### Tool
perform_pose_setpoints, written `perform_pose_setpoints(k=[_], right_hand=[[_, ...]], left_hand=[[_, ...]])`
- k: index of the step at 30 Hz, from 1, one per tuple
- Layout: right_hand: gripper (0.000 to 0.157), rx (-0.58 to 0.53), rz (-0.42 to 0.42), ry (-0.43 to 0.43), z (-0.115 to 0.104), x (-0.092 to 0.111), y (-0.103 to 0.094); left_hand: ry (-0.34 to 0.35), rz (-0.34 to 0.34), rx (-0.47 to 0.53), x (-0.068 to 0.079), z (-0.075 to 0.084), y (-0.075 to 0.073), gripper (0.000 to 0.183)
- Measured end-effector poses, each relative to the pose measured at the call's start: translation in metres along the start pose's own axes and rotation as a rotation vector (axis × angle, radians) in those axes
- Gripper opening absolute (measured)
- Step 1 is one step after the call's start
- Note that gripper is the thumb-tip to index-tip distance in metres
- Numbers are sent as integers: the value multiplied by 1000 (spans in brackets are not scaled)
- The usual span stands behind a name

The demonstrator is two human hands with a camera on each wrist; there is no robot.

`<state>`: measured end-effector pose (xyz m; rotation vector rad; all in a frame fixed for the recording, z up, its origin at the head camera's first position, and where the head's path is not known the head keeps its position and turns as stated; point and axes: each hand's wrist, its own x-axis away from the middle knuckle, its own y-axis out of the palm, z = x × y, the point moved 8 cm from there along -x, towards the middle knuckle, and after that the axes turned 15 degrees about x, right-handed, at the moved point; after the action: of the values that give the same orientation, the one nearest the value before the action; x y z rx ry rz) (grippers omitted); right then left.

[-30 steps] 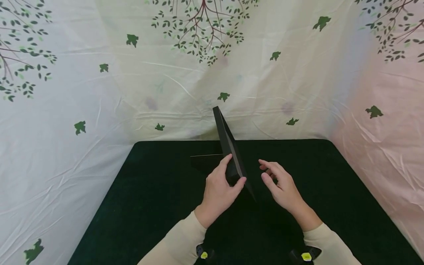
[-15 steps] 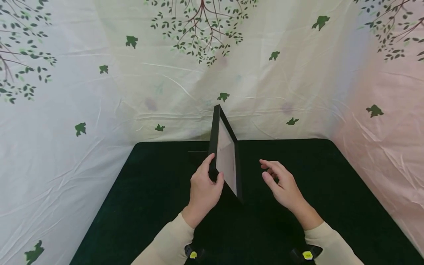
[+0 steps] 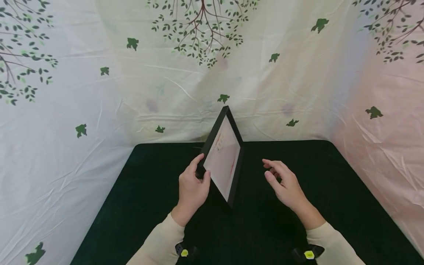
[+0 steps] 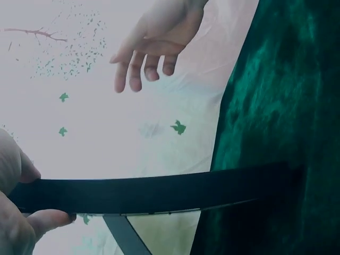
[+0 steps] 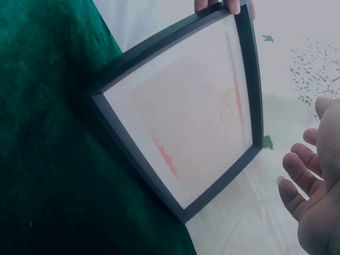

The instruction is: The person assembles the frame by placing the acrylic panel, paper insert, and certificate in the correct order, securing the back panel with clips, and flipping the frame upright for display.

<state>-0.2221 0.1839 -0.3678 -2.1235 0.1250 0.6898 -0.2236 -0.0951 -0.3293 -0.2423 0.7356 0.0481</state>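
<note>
A black picture frame (image 3: pixel 220 158) stands tilted near the middle of the table, its face turned to the right. My left hand (image 3: pixel 193 184) grips the frame's left edge between thumb and fingers. The right wrist view shows the front of the picture frame (image 5: pixel 186 111), a pale sheet with faint reddish marks. From the left wrist, the side of the picture frame (image 4: pixel 133 194) appears edge-on, with a stand leg (image 4: pixel 127 234) behind it. My right hand (image 3: pixel 283 186) hovers apart to the right of the frame, fingers loosely bent and holding nothing.
A dark green cloth covers the table (image 3: pixel 132 206). Behind and beside it hangs a pale curtain (image 3: pixel 185 92) printed with branches and green leaves. Each wrist carries a dark strap with a yellow tag.
My left hand has moved left and turned the picture frame, so its pale front now shows more toward the head camera. The right hand has hardly moved.
</note>
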Motion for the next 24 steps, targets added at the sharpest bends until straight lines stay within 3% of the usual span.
perform_pose_setpoints(k=[12, 20, 24], right_hand=[[36, 13, 13, 23, 10, -2, -12], [36, 58, 6, 40, 22, -7, -10], [37, 93, 7, 47, 31, -12, -13]], left_hand=[[-105, -96, 158, -11, -17, -12, 47], [-97, -215, 262, -20, -31, -11, 47], [-83, -281, 300, -27, -25, -9, 46]])
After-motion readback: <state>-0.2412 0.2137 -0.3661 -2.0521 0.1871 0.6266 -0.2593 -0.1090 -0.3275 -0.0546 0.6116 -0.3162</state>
